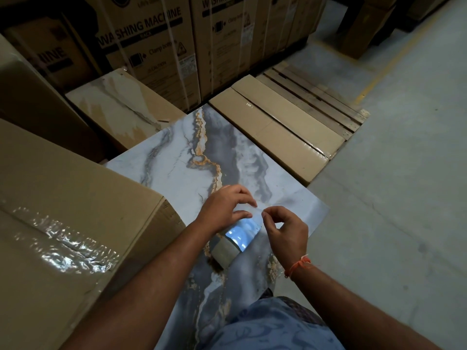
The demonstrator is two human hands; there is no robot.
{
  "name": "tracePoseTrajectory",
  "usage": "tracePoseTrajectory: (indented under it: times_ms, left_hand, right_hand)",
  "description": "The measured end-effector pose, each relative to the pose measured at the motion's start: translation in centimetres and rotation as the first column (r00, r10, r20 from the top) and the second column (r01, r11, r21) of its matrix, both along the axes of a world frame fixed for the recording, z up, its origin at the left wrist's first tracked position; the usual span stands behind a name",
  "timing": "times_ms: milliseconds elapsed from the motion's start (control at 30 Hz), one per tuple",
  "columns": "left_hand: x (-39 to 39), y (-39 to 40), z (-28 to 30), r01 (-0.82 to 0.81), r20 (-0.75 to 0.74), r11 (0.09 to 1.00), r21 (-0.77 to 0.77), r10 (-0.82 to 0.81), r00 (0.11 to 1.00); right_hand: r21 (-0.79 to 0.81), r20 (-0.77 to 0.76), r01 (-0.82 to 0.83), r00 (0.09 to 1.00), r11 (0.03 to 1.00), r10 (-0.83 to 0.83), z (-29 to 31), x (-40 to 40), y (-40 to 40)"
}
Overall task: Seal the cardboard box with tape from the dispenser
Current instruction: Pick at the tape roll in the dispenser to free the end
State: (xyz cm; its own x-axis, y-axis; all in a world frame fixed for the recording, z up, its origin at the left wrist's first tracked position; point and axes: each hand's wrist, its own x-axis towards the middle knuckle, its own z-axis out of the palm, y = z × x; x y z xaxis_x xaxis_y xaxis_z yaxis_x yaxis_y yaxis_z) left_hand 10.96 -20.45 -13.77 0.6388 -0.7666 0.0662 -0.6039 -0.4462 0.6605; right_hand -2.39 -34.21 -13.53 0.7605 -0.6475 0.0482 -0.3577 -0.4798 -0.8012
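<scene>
A roll of clear tape (225, 251) hangs over a marble-patterned slab (177, 162). A shiny strip of tape (242, 229) runs up from the roll to my hands. My left hand (225, 207) grips the strip's upper end between thumb and fingers. My right hand (285, 231) pinches the same strip's edge at its fingertips. A large cardboard box (63, 210) stands to the left, its top seam covered with wrinkled clear tape (68, 246). No dispenser body is visible.
Washing machine cartons (151, 41) stand stacked at the back. Flat taped boxes (275, 132) lie on a wooden pallet (316, 97) right of the slab. Another marble slab (118, 102) lies at the back left. Concrete floor (391, 185) with a yellow line fills the right.
</scene>
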Motion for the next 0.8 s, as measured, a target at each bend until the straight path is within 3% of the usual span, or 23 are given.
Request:
tracePoseTrajectory:
  times_ms: [200,467,567,633,733,800]
  left_hand:
    - [-0.3,0.5,0.0,-0.022,-0.030,0.999,-0.022,0.022,0.999]
    - [-0.1,2.7,-0.1,0.029,-0.205,0.996,0.084,-0.012,0.979]
    - [-0.1,3.0,-0.1,-0.016,-0.275,0.991,0.132,0.052,0.960]
    - [-0.2,3.1,-0.1,-0.150,-0.400,0.974,0.171,0.207,0.893]
    - [-0.5,2.6,0.0,-0.320,-0.660,0.910,0.262,0.411,0.628]
    - [-0.7,2.2,0.4,-0.326,-0.733,0.873,0.363,0.484,0.479]
  right_hand:
    - [-0.101,-0.024,-0.057,0.998,0.993,0.055,0.0,-0.7,0.2]
    - [-0.073,-0.086,-0.199,0.977,0.977,0.193,-1.0,-2.1,1.9]
    - [-0.042,-0.096,-0.205,0.975,0.978,0.200,-1.0,-2.0,2.1]
    - [-0.027,-0.100,-0.212,0.973,0.977,0.208,-0.9,-1.8,2.0]
    - [-0.011,-0.118,-0.233,0.966,0.972,0.230,-0.6,-1.7,2.1]
    - [0.002,-0.121,-0.238,0.964,0.971,0.237,-0.6,-1.8,2.1]
